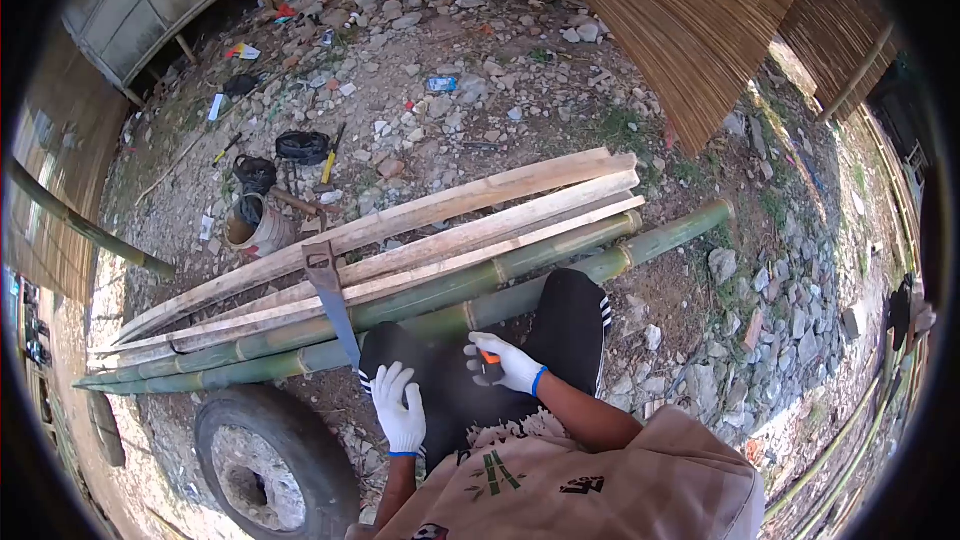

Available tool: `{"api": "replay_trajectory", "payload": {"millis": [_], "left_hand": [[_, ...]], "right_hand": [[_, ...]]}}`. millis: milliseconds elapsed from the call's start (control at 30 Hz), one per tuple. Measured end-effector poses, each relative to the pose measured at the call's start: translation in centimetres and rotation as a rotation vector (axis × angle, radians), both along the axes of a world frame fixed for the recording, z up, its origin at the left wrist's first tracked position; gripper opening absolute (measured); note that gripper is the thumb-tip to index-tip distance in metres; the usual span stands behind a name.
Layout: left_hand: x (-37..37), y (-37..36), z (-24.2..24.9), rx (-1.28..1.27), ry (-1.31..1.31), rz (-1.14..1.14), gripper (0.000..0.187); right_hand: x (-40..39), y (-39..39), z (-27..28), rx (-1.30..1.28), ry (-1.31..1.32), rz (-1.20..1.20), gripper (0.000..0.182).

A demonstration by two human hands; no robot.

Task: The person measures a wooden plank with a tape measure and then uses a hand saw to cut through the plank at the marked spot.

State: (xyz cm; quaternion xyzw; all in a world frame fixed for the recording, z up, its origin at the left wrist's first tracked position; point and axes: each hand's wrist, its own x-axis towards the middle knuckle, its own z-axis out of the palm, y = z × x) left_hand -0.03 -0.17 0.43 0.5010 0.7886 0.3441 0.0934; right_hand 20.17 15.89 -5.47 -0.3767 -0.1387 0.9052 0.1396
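- right hand (505, 364), gloved, is curled shut around a small orange-tipped tool (489, 358) over the knee.
- left hand (399, 410) lies open on the thigh, holding nothing.
- handsaw (333, 302) leans on the bamboo poles (450, 315) just ahead of the left hand, within reach.

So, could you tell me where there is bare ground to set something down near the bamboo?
Stony dirt lies bare beyond the split planks, toward the thatch. Another open patch sits right of the green bamboo poles, before the rocks. It is crowded by the bucket, and between the tyre and the saw.
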Motion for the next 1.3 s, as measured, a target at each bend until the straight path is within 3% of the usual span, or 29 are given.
{"api": "replay_trajectory", "payload": {"millis": [200,333,433,500,567,600,667,733,833,900,933,967,1000,1067,1167,1300], "left_hand": [[0.5,1.1,0.1,0.026,0.035,0.067,0.023],[2.4,3.5,0.7,-0.078,-0.031,0.082,0.027],[3.7,6.2,2.8,-0.162,-0.294,-0.04,0.037],[4.6,8.2,3.7,-0.245,-0.629,-0.065,0.057],[4.9,9.7,2.3,-0.217,-0.644,-0.073,0.06],[4.6,10.1,3.8,-0.228,-0.681,-0.096,0.056],[4.5,10.2,3.8,-0.218,-0.702,-0.161,0.053],[4.7,10.0,3.1,-0.153,-0.73,-0.204,0.048],[3.5,10.1,4.6,-0.232,-0.711,-0.278,0.043],[3.1,10.1,5.3,-0.378,-0.955,-0.249,0.039],[3.0,10.2,3.5,-0.269,-1.001,-0.225,0.036],[2.4,10.5,2.3,-0.21,-0.907,-0.28,0.036],[1.8,10.8,1.7,-0.144,-0.816,-0.336,0.035],[0.3,11.3,2.7,-0.23,-0.872,-0.347,0.036],[-1.1,12.2,4.3,-0.265,-0.842,-0.401,0.037],[-2.5,14.4,4.8,-0.234,-0.825,-0.443,0.033]], "right_hand": [[0.5,0.3,-0.6,0.015,0.044,-0.051,0.056],[0.4,0.5,0.8,0.206,0.017,0.076,0.068],[-0.2,0.7,3.1,0.701,-0.047,0.276,0.084],[-0.6,1.2,4.8,0.966,-0.083,0.412,0.092],[-1.2,1.4,8.5,1.195,-0.155,0.465,0.1],[-1.0,2.1,7.4,1.047,-0.161,0.472,0.101],[-0.6,2.7,8.8,1.281,-0.273,0.511,0.103],[0.0,3.0,8.7,1.352,-0.266,0.489,0.104],[-0.2,4.3,8.8,1.398,-0.242,0.699,0.106],[-0.5,4.8,9.6,1.347,-0.258,0.753,0.107],[-1.0,4.9,10.2,1.294,-0.252,0.826,0.107],[-1.3,4.9,11.0,1.228,-0.205,0.814,0.108],[-1.3,5.5,10.3,1.366,-0.176,0.814,0.111],[-2.0,5.6,13.4,1.315,-0.214,0.885,0.114],[-2.1,7.4,11.9,1.482,-0.158,0.878,0.115],[-3.8,9.6,12.9,1.404,-0.18,0.877,0.111]]}}
